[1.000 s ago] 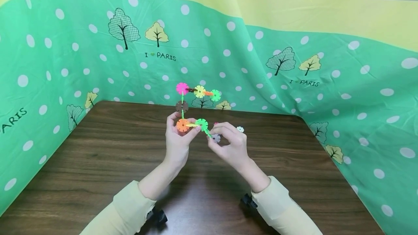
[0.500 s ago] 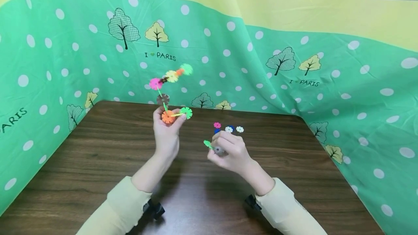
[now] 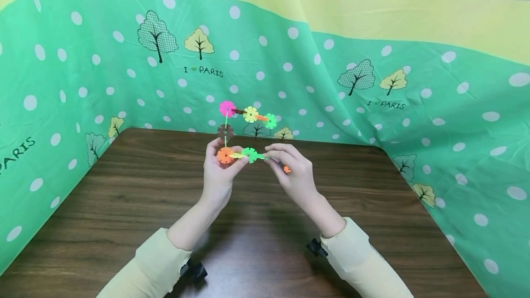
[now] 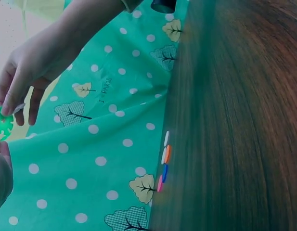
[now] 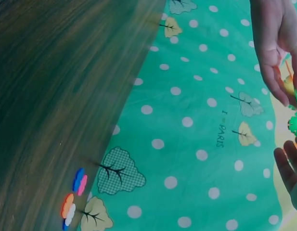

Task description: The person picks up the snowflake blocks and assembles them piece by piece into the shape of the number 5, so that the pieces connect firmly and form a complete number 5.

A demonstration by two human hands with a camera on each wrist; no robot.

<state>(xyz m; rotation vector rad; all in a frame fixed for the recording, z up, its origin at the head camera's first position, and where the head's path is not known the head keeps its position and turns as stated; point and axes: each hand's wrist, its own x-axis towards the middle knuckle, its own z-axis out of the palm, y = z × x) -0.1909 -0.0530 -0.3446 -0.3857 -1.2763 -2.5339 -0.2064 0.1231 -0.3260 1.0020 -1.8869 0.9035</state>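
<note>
My left hand (image 3: 218, 176) holds a chain of flower-shaped snowflake discs by its lower part, near the orange disc (image 3: 225, 155) and the green disc (image 3: 250, 155). Upward from there the chain runs through a brown disc (image 3: 225, 132) to a pink disc (image 3: 227, 108). It then turns right through a yellow disc (image 3: 250, 114) to another green disc (image 3: 271, 121). Between thumb and fingertips, my right hand (image 3: 293, 169) pinches a small green disc (image 3: 261, 156), edge-on against the chain's lower green disc. In the left wrist view a greyish piece (image 4: 19, 108) shows at the right fingertips, mostly hidden.
On the wooden table (image 3: 165, 187), behind my right hand, lies a loose orange disc (image 3: 287, 169). White, blue and pink discs (image 4: 160, 183) lie near it in the left wrist view. A green dotted cloth (image 3: 281, 72) stands around the table's back and sides.
Half a second ago the right hand held the small green and grey discs apart from the chain. Both hands have come together, the chain swinging down and right, the right hand rising.
</note>
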